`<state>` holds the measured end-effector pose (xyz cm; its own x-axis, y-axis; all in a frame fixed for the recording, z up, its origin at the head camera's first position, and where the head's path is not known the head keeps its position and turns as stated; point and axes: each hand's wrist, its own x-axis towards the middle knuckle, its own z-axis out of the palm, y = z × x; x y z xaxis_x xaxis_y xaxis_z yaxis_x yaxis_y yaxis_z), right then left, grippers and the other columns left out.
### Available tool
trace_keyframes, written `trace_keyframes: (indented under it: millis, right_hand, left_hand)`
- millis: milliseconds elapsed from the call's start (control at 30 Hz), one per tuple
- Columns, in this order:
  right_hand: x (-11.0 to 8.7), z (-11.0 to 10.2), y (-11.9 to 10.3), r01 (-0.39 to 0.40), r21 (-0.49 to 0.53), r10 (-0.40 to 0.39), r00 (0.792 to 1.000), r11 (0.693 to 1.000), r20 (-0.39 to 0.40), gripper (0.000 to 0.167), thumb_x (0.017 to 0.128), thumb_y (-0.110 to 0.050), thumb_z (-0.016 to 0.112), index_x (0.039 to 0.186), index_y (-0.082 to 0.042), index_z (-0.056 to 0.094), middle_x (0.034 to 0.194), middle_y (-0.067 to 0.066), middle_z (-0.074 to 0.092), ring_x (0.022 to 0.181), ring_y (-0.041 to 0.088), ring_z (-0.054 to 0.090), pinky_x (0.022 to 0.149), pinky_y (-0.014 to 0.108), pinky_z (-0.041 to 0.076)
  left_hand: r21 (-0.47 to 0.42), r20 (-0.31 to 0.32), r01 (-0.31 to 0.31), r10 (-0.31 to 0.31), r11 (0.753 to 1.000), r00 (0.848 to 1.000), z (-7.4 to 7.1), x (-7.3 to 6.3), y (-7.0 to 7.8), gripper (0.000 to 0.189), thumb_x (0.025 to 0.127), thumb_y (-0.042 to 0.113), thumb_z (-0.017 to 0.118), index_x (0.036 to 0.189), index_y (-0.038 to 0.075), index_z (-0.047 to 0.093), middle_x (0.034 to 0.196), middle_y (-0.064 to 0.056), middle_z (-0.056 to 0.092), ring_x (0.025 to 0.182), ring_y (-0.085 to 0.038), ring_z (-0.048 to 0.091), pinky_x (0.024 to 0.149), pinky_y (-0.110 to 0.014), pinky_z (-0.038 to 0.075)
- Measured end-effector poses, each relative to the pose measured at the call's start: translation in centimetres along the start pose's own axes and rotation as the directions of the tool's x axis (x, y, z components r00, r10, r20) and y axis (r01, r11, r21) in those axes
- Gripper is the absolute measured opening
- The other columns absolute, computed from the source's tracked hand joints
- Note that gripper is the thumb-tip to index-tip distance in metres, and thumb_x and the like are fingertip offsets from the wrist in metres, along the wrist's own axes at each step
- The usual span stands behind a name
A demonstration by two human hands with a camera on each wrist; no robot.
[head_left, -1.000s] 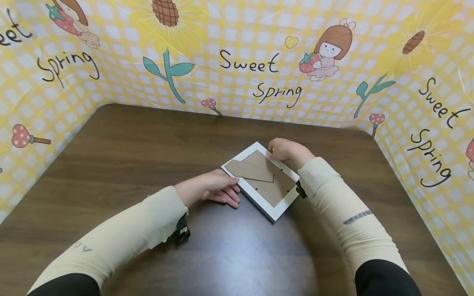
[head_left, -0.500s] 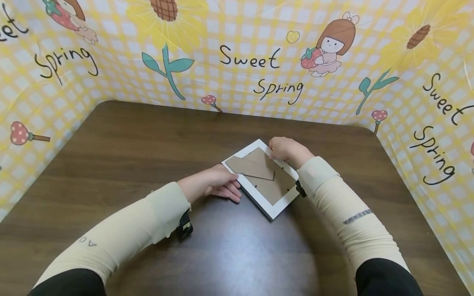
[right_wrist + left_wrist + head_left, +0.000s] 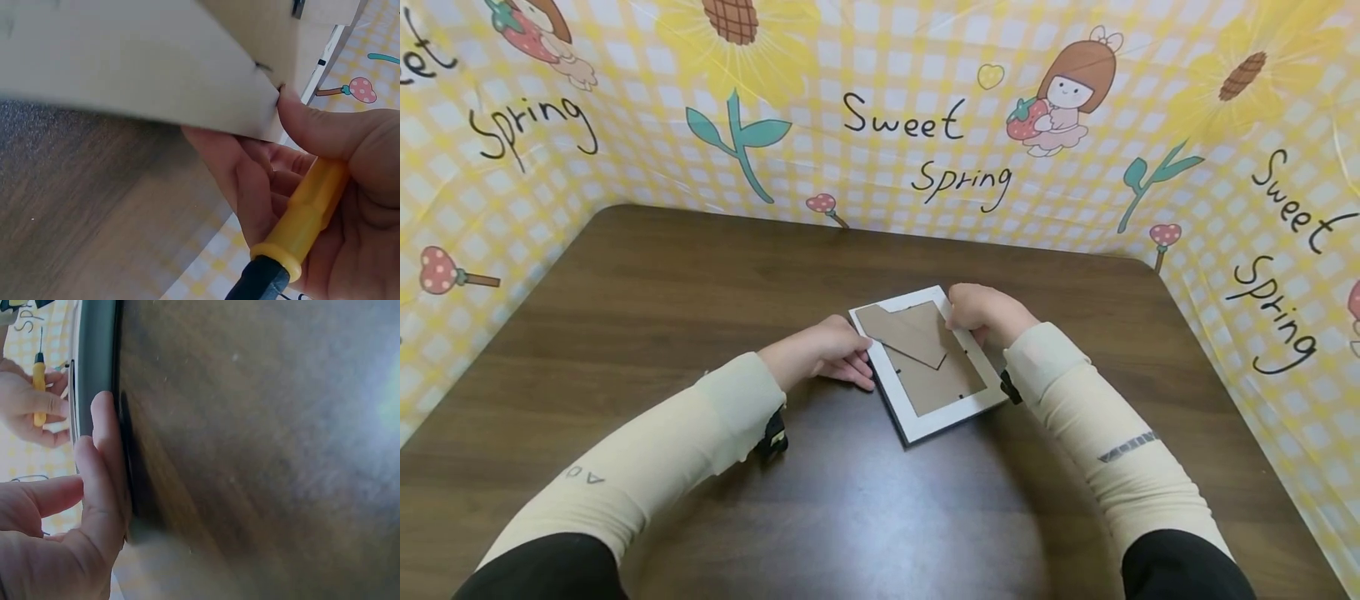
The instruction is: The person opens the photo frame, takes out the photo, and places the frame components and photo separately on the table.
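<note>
A white picture frame (image 3: pixel 951 407) lies face down in the head view, its brown backing board (image 3: pixel 934 392) and stand flap (image 3: pixel 906 333) uppermost. My left hand (image 3: pixel 831 350) grips the frame's left side near the far-left corner, thumb on top. In the left wrist view two of that hand's fingers (image 3: pixel 103 462) lie along the frame's side. My right hand (image 3: pixel 988 310) pinches the frame's far-right side with its thumb on the border. That palm also holds a screwdriver (image 3: pixel 306 215) with a yellow handle, which the head view hides. Its thin shaft shows in the left wrist view.
The dark wooden table (image 3: pixel 700 267) carries the frame and reaches beyond both hands. A yellow checked cloth (image 3: pixel 880 67) with printed drawings hangs behind the table and on both sides. Small black tabs (image 3: pixel 961 397) sit around the backing board's edge.
The picture frame has turned clockwise, its near corner swinging left. My left hand has moved away from me with the frame's left corner; the right hand stays nearly in place.
</note>
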<state>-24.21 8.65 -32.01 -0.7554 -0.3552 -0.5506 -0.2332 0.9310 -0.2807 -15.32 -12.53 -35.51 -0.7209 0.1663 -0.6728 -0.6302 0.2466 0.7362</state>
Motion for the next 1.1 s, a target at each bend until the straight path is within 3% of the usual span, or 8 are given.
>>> trace_keyframes:
  millis: [267, 600, 700, 833, 1100]
  right_hand:
    - [-0.3, 0.1, 0.5, -0.036, 0.062, 0.033, 0.998, 0.997, 0.046, 0.016, 0.099, -0.008, 0.053, 0.111, 0.002, 0.049, 0.093, 0.012, 0.055, 0.048, 0.012, 0.055, 0.050, 0.023, 0.049]
    - [-0.9, 0.6, 1.6, -0.028, 0.085, 0.024, 0.999, 0.996, 0.039, 0.021, 0.099, -0.009, 0.055, 0.113, 0.006, 0.054, 0.093, 0.015, 0.059, 0.049, 0.015, 0.060, 0.051, 0.026, 0.051]
    - [-1.2, 0.7, 1.7, -0.037, 0.114, 0.033, 0.999, 0.993, 0.042, 0.034, 0.100, -0.009, 0.054, 0.127, 0.009, 0.045, 0.101, 0.020, 0.057, 0.049, 0.017, 0.062, 0.054, 0.030, 0.054]
    - [-1.7, 0.8, 1.8, -0.060, 0.150, 0.053, 0.998, 0.987, 0.044, 0.058, 0.101, -0.010, 0.055, 0.145, 0.008, 0.023, 0.111, 0.024, 0.052, 0.053, 0.019, 0.063, 0.060, 0.035, 0.058]
    - [-1.9, 1.0, 2.6, -0.043, 0.201, 0.036, 0.999, 0.979, 0.040, 0.061, 0.101, -0.009, 0.054, 0.146, 0.010, 0.017, 0.108, 0.028, 0.055, 0.054, 0.022, 0.068, 0.061, 0.036, 0.059]
  left_hand:
    - [0.027, 0.010, -0.009, 0.009, 1.000, 1.000, -0.2, 0.1, 0.5, 0.029, 0.107, 0.014, 0.042, 0.085, -0.004, 0.050, 0.065, -0.013, 0.065, 0.054, -0.018, 0.071, 0.050, -0.019, 0.053]
    - [0.053, -0.016, -0.023, 0.024, 0.998, 1.000, -0.2, 0.7, 1.1, 0.024, 0.105, 0.012, 0.047, 0.087, -0.003, 0.050, 0.068, -0.013, 0.064, 0.055, -0.019, 0.071, 0.051, -0.021, 0.054]
    - [0.078, -0.033, -0.031, 0.034, 0.996, 0.999, -0.2, 0.9, 1.5, 0.023, 0.104, 0.012, 0.048, 0.086, -0.003, 0.051, 0.068, -0.013, 0.063, 0.054, -0.019, 0.070, 0.050, -0.022, 0.054]
    - [0.129, -0.053, -0.046, 0.053, 0.991, 0.997, -0.1, 1.2, 1.9, 0.023, 0.104, 0.013, 0.049, 0.087, -0.002, 0.052, 0.069, -0.011, 0.062, 0.053, -0.017, 0.069, 0.049, -0.021, 0.053]
    - [0.182, -0.081, -0.058, 0.074, 0.982, 0.994, 0.1, 2.0, 2.3, 0.022, 0.104, 0.016, 0.051, 0.090, -0.002, 0.054, 0.070, -0.010, 0.059, 0.050, -0.016, 0.067, 0.047, -0.021, 0.050]
